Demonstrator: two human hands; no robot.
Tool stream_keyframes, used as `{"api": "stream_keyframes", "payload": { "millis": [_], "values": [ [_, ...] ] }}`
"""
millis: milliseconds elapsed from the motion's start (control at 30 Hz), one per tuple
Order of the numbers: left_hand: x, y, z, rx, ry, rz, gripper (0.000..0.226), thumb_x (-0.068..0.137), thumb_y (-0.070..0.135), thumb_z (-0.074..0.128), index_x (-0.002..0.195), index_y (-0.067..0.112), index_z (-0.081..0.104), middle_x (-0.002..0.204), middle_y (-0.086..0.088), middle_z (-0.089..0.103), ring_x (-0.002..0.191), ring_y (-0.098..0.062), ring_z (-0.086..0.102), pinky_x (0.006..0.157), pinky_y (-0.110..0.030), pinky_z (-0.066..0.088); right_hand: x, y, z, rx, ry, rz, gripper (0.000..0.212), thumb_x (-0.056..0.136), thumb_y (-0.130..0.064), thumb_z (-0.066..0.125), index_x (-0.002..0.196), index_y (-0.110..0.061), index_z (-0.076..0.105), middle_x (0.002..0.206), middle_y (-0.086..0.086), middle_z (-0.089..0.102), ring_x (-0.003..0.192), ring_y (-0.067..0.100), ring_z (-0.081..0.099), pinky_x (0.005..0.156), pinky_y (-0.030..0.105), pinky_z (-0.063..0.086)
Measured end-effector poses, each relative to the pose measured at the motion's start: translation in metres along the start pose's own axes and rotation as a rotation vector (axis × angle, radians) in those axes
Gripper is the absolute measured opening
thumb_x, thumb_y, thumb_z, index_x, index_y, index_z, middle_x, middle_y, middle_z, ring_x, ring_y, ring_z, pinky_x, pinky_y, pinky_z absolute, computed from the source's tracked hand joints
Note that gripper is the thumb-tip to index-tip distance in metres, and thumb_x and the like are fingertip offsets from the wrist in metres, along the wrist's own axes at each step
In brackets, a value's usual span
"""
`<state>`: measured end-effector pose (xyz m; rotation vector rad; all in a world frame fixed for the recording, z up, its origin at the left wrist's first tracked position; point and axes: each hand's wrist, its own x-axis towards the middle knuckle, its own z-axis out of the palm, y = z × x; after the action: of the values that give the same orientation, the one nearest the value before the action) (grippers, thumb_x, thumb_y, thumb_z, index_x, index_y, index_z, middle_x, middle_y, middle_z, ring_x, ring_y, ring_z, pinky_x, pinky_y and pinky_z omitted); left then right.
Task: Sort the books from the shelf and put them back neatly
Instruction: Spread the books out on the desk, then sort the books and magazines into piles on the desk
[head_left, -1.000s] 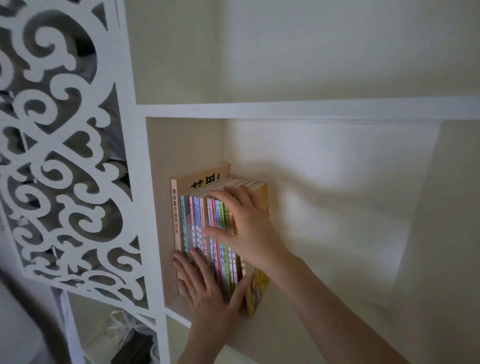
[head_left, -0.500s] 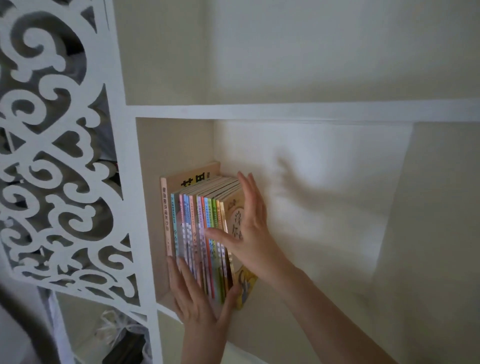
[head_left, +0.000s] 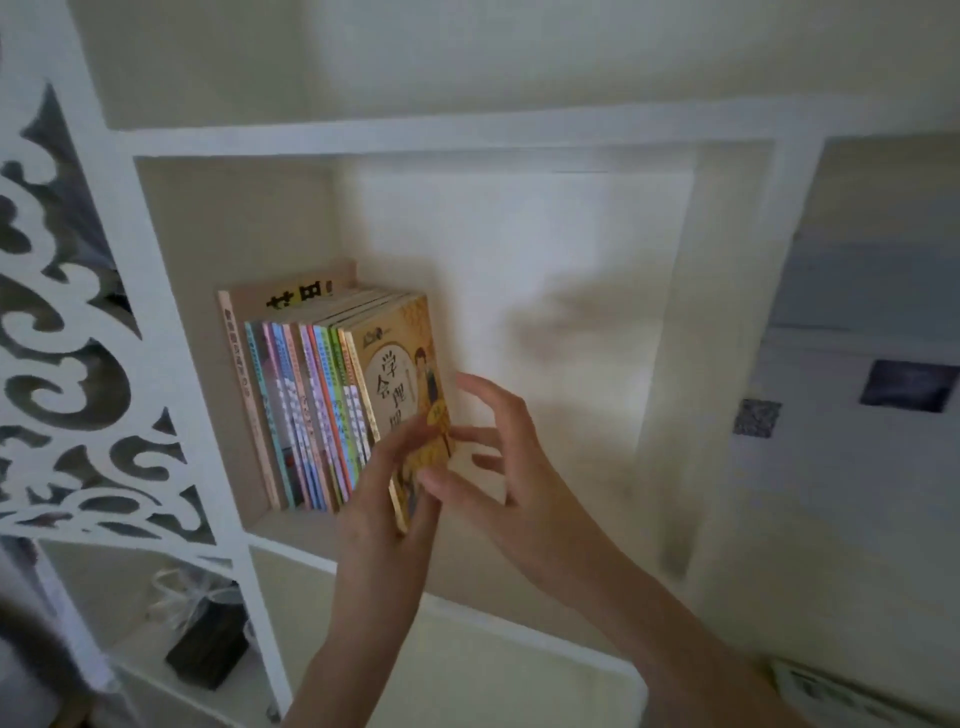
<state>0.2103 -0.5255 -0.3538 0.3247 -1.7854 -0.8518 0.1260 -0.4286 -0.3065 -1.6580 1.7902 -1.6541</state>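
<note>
A row of several thin colourful books (head_left: 306, 415) stands upright at the left end of a white shelf compartment (head_left: 291, 530). A taller tan book (head_left: 244, 395) stands leftmost against the side wall. A yellow book (head_left: 400, 374) closes the row on the right, its cover facing outward. My left hand (head_left: 382, 499) reaches up from below, its straight fingers lying against the yellow book's lower front corner. My right hand (head_left: 498, 467) hovers just right of that book with fingers spread, holding nothing.
A white carved lattice panel (head_left: 67, 364) flanks the shelf on the left. The compartment below holds a dark box (head_left: 208, 644) and a clear bag. A white upright (head_left: 727, 364) bounds the compartment on the right; beyond it lies a pale surface with dark squares (head_left: 909, 389).
My right hand has lifted off the yellow book's cover and spread its fingers. My left hand has slid right from the spines to the yellow book's lower corner. The view has swung right.
</note>
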Motion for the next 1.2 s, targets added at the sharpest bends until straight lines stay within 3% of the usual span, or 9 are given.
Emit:
{"api": "stream_keyframes", "payload": {
  "millis": [233,467,633,700,800,867,967,1100,1200],
  "values": [
    [-0.088,0.08,0.023,-0.21,-0.076,0.006,0.021,0.091,0.02,0.047,0.099,0.033,0.062,0.091,0.014,0.069,0.088,-0.01,0.068,0.076,-0.02,0.051,-0.142,-0.009,-0.076,-0.137,-0.052,0.181,0.049,0.089,-0.028,0.061,0.135,-0.033,0.043,0.133,-0.025,0.046,0.116,-0.002,0.054,0.098,0.018,0.044],
    [-0.179,0.069,0.144,-0.226,-0.798,-0.316,0.022,0.094,0.018,0.057,0.1,0.039,0.061,0.088,0.021,0.07,0.086,0.003,0.064,0.074,-0.011,0.047,-0.286,0.067,-0.153,-0.135,0.196,0.703,0.037,0.089,-0.03,0.061,0.123,-0.042,0.049,0.121,-0.017,0.057,0.109,0.0,0.058,0.087,0.022,0.053],
    [-0.249,0.029,0.226,-0.077,-1.041,-0.496,0.027,0.097,0.021,0.052,0.122,0.032,0.052,0.122,0.008,0.055,0.109,-0.005,0.055,0.09,-0.024,0.048,-0.366,0.126,-0.179,-0.209,0.319,0.943,0.046,0.088,-0.031,0.065,0.123,-0.043,0.038,0.14,-0.008,0.038,0.121,0.002,0.046,0.086,0.013,0.049],
    [-0.269,0.025,0.249,-0.01,-1.137,-0.539,0.038,0.097,0.027,0.051,0.135,0.025,0.044,0.131,0.005,0.041,0.118,-0.009,0.045,0.093,-0.022,0.04,-0.395,0.156,-0.177,-0.423,0.161,1.052,0.071,0.082,-0.061,0.056,0.138,-0.048,0.015,0.158,-0.01,0.007,0.142,0.013,0.021,0.115,0.031,0.029],
    [-0.291,0.023,0.274,0.083,-1.163,-0.566,0.05,0.094,0.024,0.057,0.14,0.019,0.038,0.143,-0.002,0.022,0.126,-0.011,0.031,0.097,-0.017,0.032,-0.436,0.19,-0.163,-0.74,-0.086,1.035,0.11,0.046,-0.102,0.003,0.131,-0.047,-0.041,0.143,-0.018,-0.046,0.138,0.01,-0.033,0.114,0.035,-0.02],
    [-0.305,0.024,0.281,0.1,-1.107,-0.548,0.057,0.091,0.017,0.061,0.141,0.016,0.034,0.144,-0.005,0.013,0.121,-0.007,0.03,0.089,-0.005,0.03,-0.449,0.198,-0.16,-0.76,-0.043,1.001,0.116,0.045,-0.101,0.003,0.136,-0.04,-0.034,0.15,-0.01,-0.037,0.136,0.007,-0.036,0.109,0.029,-0.029],
    [-0.315,0.027,0.284,0.127,-1.014,-0.56,0.059,0.089,0.013,0.063,0.14,0.017,0.035,0.142,-0.004,0.014,0.111,0.0,0.031,0.084,-0.008,0.036,-0.452,0.199,-0.163,-0.816,0.015,0.951,0.11,0.058,-0.089,0.026,0.145,-0.036,-0.017,0.155,-0.011,-0.019,0.14,0.007,-0.025,0.106,0.024,-0.028],
    [-0.308,0.036,0.286,0.163,-0.962,-0.617,0.048,0.088,0.01,0.065,0.132,0.013,0.047,0.144,-0.006,0.023,0.119,-0.012,0.042,0.087,-0.017,0.039,-0.449,0.2,-0.167,-0.892,0.126,0.851,0.085,0.072,-0.071,0.042,0.145,-0.027,0.033,0.145,0.005,0.045,0.132,0.021,0.026,0.108,0.036,0.012],
    [-0.293,0.047,0.283,0.163,-0.918,-0.611,0.036,0.091,0.013,0.062,0.125,0.018,0.055,0.143,-0.005,0.033,0.125,-0.017,0.043,0.089,-0.018,0.043,-0.452,0.2,-0.173,-1.017,0.09,0.789,0.068,0.079,-0.061,0.041,0.137,-0.025,0.041,0.135,0.007,0.056,0.126,0.026,0.041,0.106,0.041,0.021]
  ]
}}
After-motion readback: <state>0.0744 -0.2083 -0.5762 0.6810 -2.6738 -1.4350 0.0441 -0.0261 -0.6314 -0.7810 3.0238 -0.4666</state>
